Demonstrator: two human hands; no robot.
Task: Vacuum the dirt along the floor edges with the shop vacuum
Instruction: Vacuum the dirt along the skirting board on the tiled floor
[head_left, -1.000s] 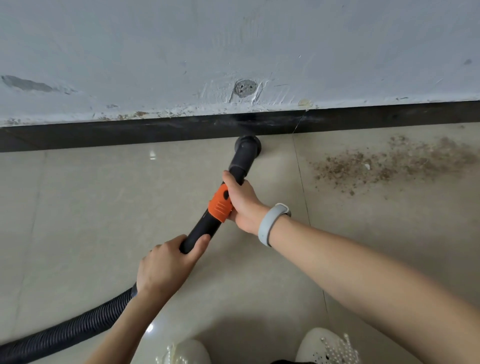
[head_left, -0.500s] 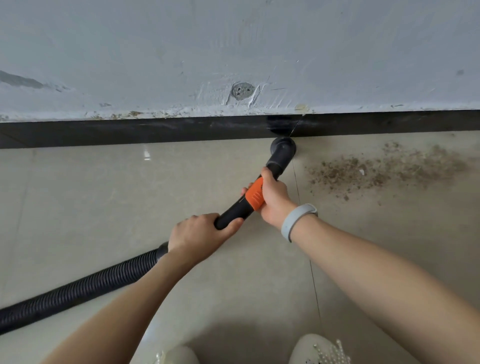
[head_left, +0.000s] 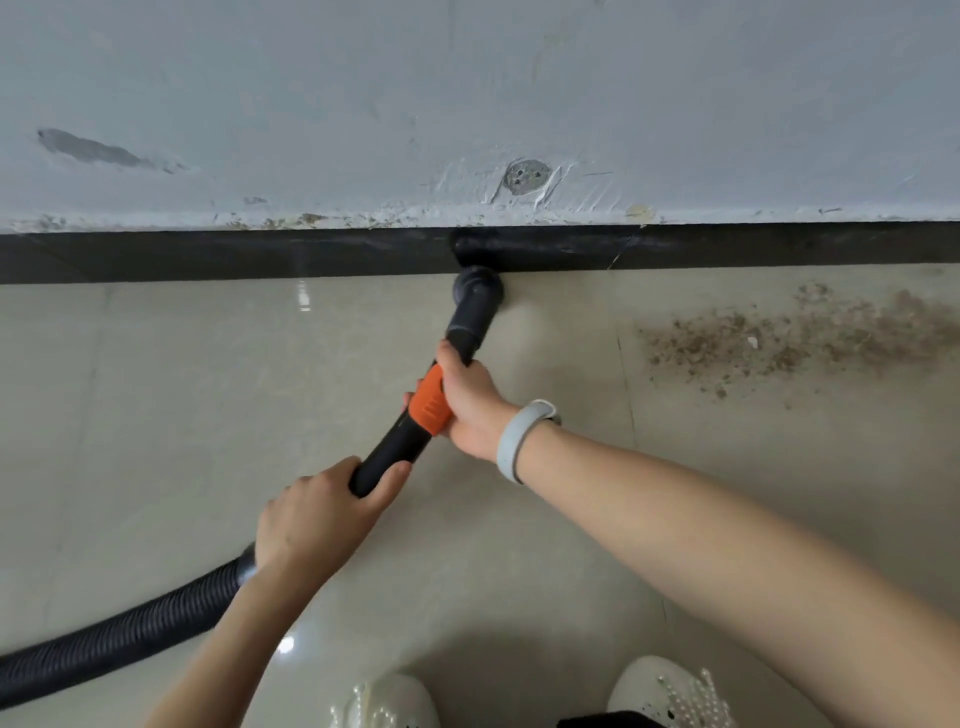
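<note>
1. My right hand (head_left: 470, 400) was wrapped tight around the smooth black vacuum wand (head_left: 415, 423), right at its one orange plastic collar (head_left: 428, 408), thumb laid up along the tube.
2. My left hand (head_left: 311, 519) was closed around the lower end of that same wand, where the ribbed, corrugated black hose (head_left: 114, 631) came out and curved off to the lower left.
3. The round nozzle (head_left: 478, 291) sat on the glossy beige floor tile (head_left: 182, 415), touching the black baseboard (head_left: 208, 254); the baseboard's sheen showed a dark reflection just above it.
4. One patch of dirt (head_left: 795, 343), brown, gritty and crumbly, lay scattered on the tile to the right, well apart from the nozzle and near the baseboard.
5. A single pale grey band (head_left: 517, 439) ringed my right wrist.
6. Rough, scraped white wall (head_left: 467, 78) above, with one round grey plug (head_left: 526, 175) in it.
7. Two white beaded shoes (head_left: 670, 691) at the bottom edge.
</note>
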